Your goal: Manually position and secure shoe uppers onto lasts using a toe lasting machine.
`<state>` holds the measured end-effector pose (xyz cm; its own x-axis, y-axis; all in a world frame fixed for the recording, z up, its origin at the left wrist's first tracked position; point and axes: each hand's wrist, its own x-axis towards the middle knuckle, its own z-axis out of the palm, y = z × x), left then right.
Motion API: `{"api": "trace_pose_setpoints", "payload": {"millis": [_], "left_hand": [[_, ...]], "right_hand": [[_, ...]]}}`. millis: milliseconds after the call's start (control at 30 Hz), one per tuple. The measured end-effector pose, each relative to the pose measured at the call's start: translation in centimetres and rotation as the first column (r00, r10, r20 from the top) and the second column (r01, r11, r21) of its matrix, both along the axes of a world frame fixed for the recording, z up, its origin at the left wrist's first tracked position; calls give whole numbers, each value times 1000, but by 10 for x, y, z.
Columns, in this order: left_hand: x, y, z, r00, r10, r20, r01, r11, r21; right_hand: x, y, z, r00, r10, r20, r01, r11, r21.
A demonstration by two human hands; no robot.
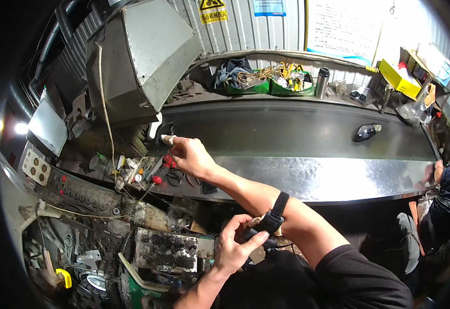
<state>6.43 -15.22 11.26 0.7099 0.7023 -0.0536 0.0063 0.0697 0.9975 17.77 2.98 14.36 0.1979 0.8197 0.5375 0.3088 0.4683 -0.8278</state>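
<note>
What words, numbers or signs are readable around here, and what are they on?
Yellow wall sign: black triangle symbol; line of characters beneath, wording not copied here.
Blue wall notice: print too small to read.
White wall panel: rows of print, too small to read.
Yellow box: marks too small to read.
</note>
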Motion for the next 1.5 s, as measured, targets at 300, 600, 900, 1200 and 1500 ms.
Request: {"api": "trace_pose_setpoints", "payload": {"millis": [300,600,900,1200,1500], "left_hand": [[1,-8,23,997,34,76,-26,995,-101],[2,8,32,982,-76,172,162,808,-566],[-2,10,41,979,-41,198,165,730,-663],[-3,12,52,991,8,130,84,719,-690],[-12,11,68,981,74,178,68,733,-677]], "right_hand": [[1,1,-3,999,-4,53,5,1000,-21],[4,-7,-29,926,90,367,-41,990,-137],[7,-4,-67,553,151,820,-85,989,-125],[-17,-16,-55,-106,121,987,-317,937,-148],[-46,-7,-40,-203,-50,978,-467,882,-52]]}}
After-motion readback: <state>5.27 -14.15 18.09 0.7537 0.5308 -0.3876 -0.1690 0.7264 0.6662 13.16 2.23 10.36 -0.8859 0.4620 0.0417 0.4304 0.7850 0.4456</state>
